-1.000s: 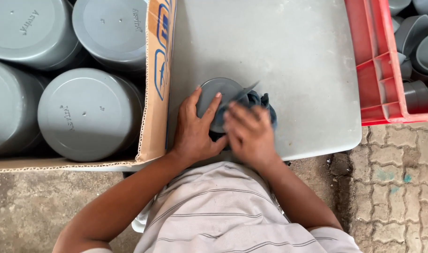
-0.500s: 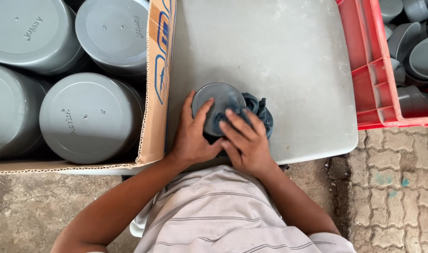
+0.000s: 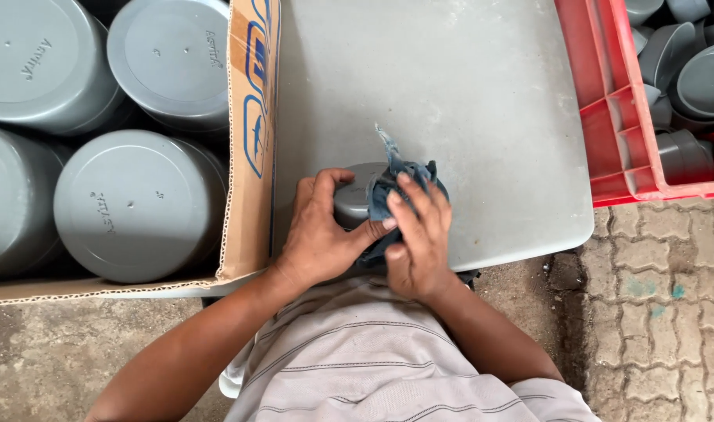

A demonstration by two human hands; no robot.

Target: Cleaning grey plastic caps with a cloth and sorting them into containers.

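Observation:
A round grey plastic cap rests near the front edge of a grey table. My left hand grips the cap from its left side, thumb reaching across the front. My right hand presses a crumpled blue cloth onto the cap's right half, fingers spread over the cloth. One corner of the cloth sticks up toward the table's middle. Most of the cap lies hidden under the cloth and my hands.
A cardboard box on the left holds several large grey caps. A red plastic crate at the right edge holds several smaller grey fittings. Paving stones lie beyond the table's front corner.
My right hand has shifted with the cloth over the cap, and a cloth corner now sticks up. Less of the cap's top shows than before.

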